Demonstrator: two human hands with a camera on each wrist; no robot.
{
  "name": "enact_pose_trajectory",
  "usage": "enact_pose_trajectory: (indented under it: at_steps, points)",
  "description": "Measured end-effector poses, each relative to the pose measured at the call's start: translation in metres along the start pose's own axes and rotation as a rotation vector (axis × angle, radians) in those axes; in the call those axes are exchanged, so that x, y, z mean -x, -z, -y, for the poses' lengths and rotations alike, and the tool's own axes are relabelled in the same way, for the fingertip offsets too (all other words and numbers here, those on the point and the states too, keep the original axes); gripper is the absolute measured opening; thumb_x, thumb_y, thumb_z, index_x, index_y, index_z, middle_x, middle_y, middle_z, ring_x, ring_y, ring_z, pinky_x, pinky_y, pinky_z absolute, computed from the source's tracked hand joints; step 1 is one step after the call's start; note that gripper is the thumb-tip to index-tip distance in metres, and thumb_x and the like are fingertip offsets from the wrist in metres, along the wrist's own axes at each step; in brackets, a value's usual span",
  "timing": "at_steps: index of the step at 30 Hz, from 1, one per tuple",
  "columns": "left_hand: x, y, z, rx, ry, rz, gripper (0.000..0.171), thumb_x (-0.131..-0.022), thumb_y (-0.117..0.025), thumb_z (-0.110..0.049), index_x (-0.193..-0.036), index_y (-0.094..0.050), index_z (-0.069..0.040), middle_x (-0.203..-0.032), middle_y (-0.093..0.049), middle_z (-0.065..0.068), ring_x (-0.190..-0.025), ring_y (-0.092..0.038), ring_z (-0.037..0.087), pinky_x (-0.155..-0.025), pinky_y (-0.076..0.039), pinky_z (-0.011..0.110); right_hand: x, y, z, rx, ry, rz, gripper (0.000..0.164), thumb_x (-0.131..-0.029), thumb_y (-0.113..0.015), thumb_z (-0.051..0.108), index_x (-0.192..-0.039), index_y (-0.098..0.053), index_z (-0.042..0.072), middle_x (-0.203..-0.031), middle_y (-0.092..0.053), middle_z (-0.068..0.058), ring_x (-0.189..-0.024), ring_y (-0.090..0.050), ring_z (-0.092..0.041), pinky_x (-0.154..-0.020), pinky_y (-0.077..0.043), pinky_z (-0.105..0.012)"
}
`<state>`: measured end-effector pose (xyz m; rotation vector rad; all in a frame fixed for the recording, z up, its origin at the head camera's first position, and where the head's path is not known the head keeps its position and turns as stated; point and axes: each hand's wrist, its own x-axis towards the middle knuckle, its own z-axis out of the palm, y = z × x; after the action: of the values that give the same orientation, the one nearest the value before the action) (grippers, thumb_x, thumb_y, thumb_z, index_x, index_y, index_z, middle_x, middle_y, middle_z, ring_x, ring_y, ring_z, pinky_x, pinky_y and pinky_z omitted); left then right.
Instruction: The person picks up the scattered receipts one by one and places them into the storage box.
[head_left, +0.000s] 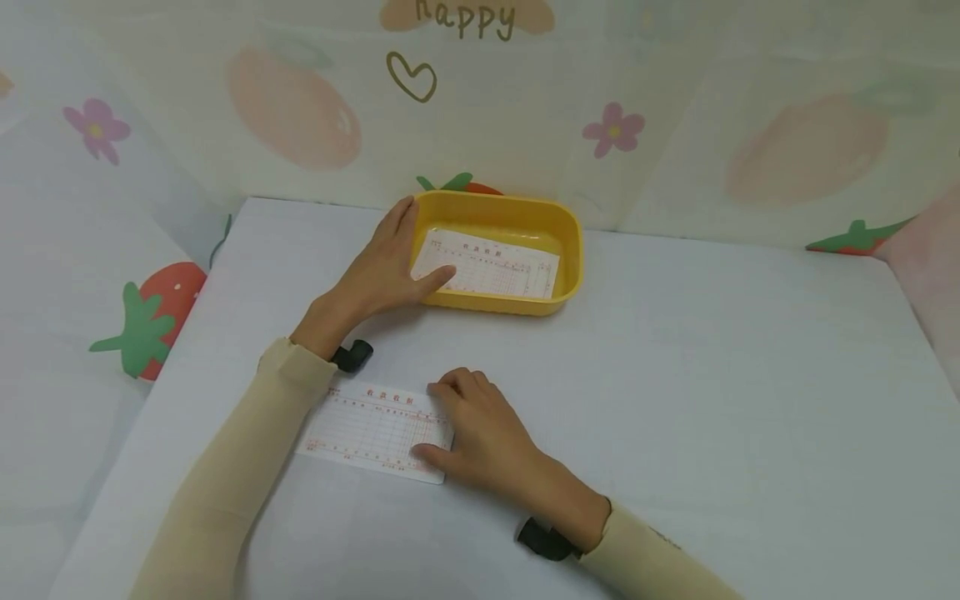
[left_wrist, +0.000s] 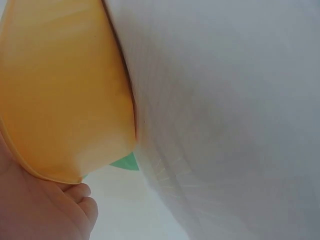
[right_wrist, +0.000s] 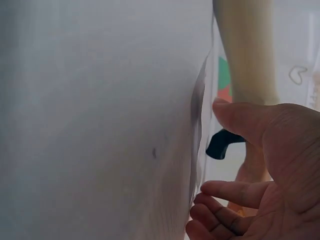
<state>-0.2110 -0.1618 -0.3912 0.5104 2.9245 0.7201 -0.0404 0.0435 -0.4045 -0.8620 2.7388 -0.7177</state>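
A yellow plastic basket (head_left: 572,250) stands toward the back, with a printed receipt slip (head_left: 487,271) lying inside it. My left hand (head_left: 378,271) holds the basket's left end, its thumb reaching over the near rim. In the left wrist view, curled fingertips (left_wrist: 86,202) sit at the rim of the basket (left_wrist: 65,90). Nearer on the table lies a second white slip with red print (head_left: 360,425). My right hand (head_left: 491,433) is at its right end, thumb and fingers spread apart. The right wrist view shows the slip's edge (right_wrist: 200,120) slightly lifted beside the fingertips (right_wrist: 207,187).
A white cloth covers the table (head_left: 712,400). Behind the basket hangs a patterned curtain (head_left: 510,108) with fruit and flowers. The left forearm sleeve (head_left: 232,450) crosses near the front slip's left end. Each wrist carries a black device (head_left: 543,540).
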Motion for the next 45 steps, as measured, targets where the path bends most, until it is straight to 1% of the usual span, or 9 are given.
enact_pose_trajectory:
  at_steps: [5,9,20,25,28,31,37,41,45]
  points:
    - [-0.001,-0.001,0.0,-0.002,0.0,0.003,0.115,-0.097,-0.058,-0.066,-0.17,0.006,-0.004,-0.18,0.007,0.012,-0.168,-0.006,0.033,-0.136,-0.021,0.051,0.001,-0.001,0.001,0.029,0.002,-0.008,0.073,-0.084,-0.089,0.045,-0.14,-0.065,0.005,-0.132,-0.06,-0.008,-0.12,-0.058,-0.024,-0.106,-0.051,-0.038]
    - [-0.001,0.0,0.0,-0.007,-0.001,0.005,0.115,-0.097,-0.058,-0.065,-0.169,0.006,-0.003,-0.18,0.007,0.013,-0.168,-0.006,0.033,-0.136,-0.02,0.051,0.002,-0.001,0.002,0.011,-0.004,-0.009,0.074,-0.083,-0.092,0.041,-0.141,-0.064,0.004,-0.131,-0.06,-0.009,-0.118,-0.057,-0.024,-0.104,-0.051,-0.038]
    - [-0.002,0.001,0.0,-0.003,-0.009,-0.001,0.115,-0.097,-0.058,-0.066,-0.169,0.006,-0.003,-0.18,0.006,0.013,-0.168,-0.006,0.033,-0.136,-0.02,0.051,0.003,0.0,0.006,-0.028,-0.034,0.0,0.07,-0.085,-0.091,0.034,-0.142,-0.064,0.003,-0.128,-0.062,-0.011,-0.114,-0.058,-0.024,-0.102,-0.052,-0.036]
    - [-0.001,0.001,0.0,-0.008,-0.007,0.002,0.115,-0.097,-0.058,-0.066,-0.169,0.005,-0.003,-0.18,0.006,0.013,-0.168,-0.007,0.033,-0.136,-0.021,0.052,0.002,0.0,0.008,-0.066,-0.074,0.007,0.067,-0.085,-0.091,0.031,-0.14,-0.065,0.003,-0.127,-0.065,-0.011,-0.113,-0.061,-0.024,-0.1,-0.055,-0.036]
    - [-0.001,0.001,0.0,-0.01,-0.01,0.003,0.115,-0.097,-0.058,-0.065,-0.169,0.005,-0.003,-0.18,0.006,0.014,-0.168,-0.007,0.034,-0.136,-0.021,0.052,0.001,0.0,0.008,-0.107,-0.1,0.027,0.061,-0.086,-0.09,0.027,-0.138,-0.067,0.004,-0.125,-0.069,-0.01,-0.11,-0.063,-0.022,-0.096,-0.056,-0.034]
    - [-0.001,0.001,0.001,-0.011,-0.009,0.005,0.115,-0.097,-0.057,-0.066,-0.169,0.005,-0.002,-0.18,0.006,0.014,-0.168,-0.007,0.034,-0.136,-0.02,0.052,0.0,-0.001,0.008,-0.155,-0.105,0.043,0.052,-0.088,-0.088,0.023,-0.133,-0.07,0.005,-0.12,-0.072,-0.008,-0.105,-0.065,-0.018,-0.091,-0.057,-0.032]
    - [0.0,0.0,0.0,-0.01,-0.004,0.005,0.115,-0.097,-0.057,-0.066,-0.169,0.005,-0.002,-0.18,0.006,0.014,-0.167,-0.008,0.034,-0.136,-0.021,0.052,-0.001,-0.002,0.004,-0.253,-0.058,0.019,0.029,-0.093,-0.081,0.011,-0.121,-0.077,0.006,-0.108,-0.078,-0.005,-0.089,-0.067,-0.009,-0.078,-0.055,-0.022]
    - [0.0,0.0,0.0,-0.009,-0.004,0.003,0.115,-0.097,-0.057,-0.066,-0.169,0.005,-0.002,-0.18,0.006,0.014,-0.167,-0.008,0.034,-0.136,-0.021,0.052,-0.001,0.0,-0.001,-0.315,-0.043,0.0,0.019,-0.096,-0.077,0.008,-0.115,-0.079,0.007,-0.097,-0.079,-0.002,-0.074,-0.059,-0.003,-0.064,-0.049,-0.016]
    - [0.0,0.0,0.001,-0.011,-0.007,0.001,0.115,-0.097,-0.058,-0.066,-0.169,0.005,-0.002,-0.18,0.005,0.015,-0.167,-0.008,0.034,-0.135,-0.021,0.052,-0.001,0.007,-0.007,-0.37,-0.052,-0.016,0.017,-0.095,-0.078,0.009,-0.112,-0.08,0.008,-0.083,-0.074,0.001,-0.064,-0.051,-0.004,-0.056,-0.042,-0.016]
